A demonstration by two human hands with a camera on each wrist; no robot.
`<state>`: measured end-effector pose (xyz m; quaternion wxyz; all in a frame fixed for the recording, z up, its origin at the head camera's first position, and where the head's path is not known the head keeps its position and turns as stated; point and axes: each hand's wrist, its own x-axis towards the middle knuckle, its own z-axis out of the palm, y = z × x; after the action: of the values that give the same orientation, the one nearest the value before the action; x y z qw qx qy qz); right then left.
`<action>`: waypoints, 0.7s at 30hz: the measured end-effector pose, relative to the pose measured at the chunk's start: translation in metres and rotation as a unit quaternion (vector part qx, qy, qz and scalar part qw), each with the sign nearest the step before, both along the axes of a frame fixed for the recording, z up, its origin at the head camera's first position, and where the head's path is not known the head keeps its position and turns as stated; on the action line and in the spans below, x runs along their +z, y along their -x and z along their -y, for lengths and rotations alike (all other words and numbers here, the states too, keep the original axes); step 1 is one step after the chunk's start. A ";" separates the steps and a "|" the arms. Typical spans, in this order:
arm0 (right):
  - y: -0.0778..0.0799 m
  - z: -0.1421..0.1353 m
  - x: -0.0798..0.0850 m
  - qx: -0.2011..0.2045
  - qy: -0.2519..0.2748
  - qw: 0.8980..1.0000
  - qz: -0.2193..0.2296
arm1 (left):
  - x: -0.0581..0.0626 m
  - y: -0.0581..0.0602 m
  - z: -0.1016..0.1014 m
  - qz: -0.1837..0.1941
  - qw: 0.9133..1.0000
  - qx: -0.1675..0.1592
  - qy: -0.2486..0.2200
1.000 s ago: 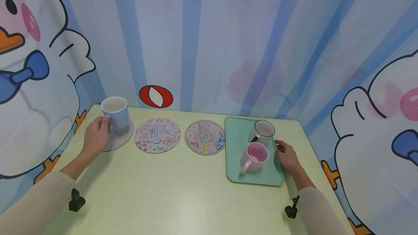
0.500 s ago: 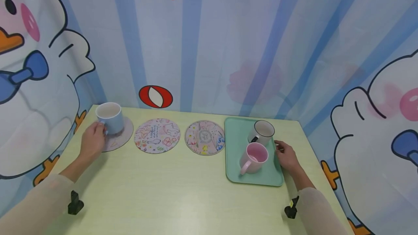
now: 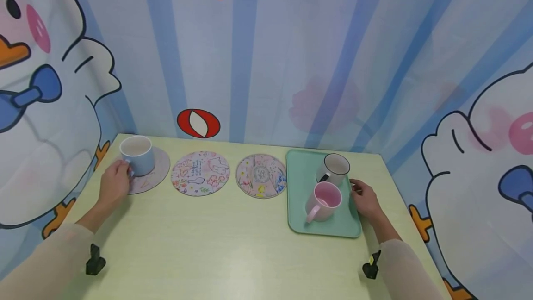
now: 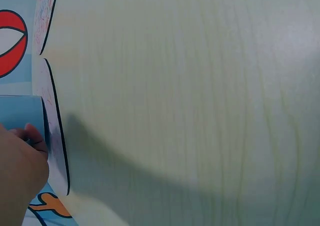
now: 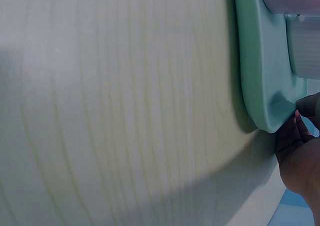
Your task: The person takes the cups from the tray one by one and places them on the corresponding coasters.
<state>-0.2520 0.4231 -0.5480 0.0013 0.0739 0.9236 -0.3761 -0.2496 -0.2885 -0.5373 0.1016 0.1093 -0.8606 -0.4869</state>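
Note:
My left hand [image 3: 114, 182] grips the handle of a light blue mug [image 3: 140, 160], which sits upright at the left part of a round pinkish placemat [image 3: 160, 170]. In the left wrist view the base of the mug [image 4: 20, 110] is right at the mat's surface. On the right, a mint green tray [image 3: 297, 193] bears a pink mug [image 3: 331, 209] in front and a white mug with a dark rim [image 3: 335, 174] behind it. My right hand [image 3: 366, 199] pinches the tray's right edge; its thumb lies at the rim in the right wrist view.
Two more round patterned placemats, one floral [image 3: 201, 173] and one with a grey centre [image 3: 262, 175], lie in a row between the blue mug and the tray. Behind the pale yellow table [image 3: 216, 240] hangs a striped blue curtain [image 3: 266, 59] with duck figures.
My left hand has lowered the blue mug toward me and slightly left, down onto the leftmost placemat. My right hand and the tray have stayed in place.

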 end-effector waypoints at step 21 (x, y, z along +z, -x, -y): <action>-0.001 0.002 0.002 -0.003 0.000 1.000 0.002 | -0.011 -0.001 0.006 -0.019 0.999 0.004 0.027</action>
<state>-0.2507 0.4215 -0.5461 0.0017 0.0772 0.9234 -0.3759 -0.2481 -0.2941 -0.5480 0.1228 0.1011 -0.8707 -0.4653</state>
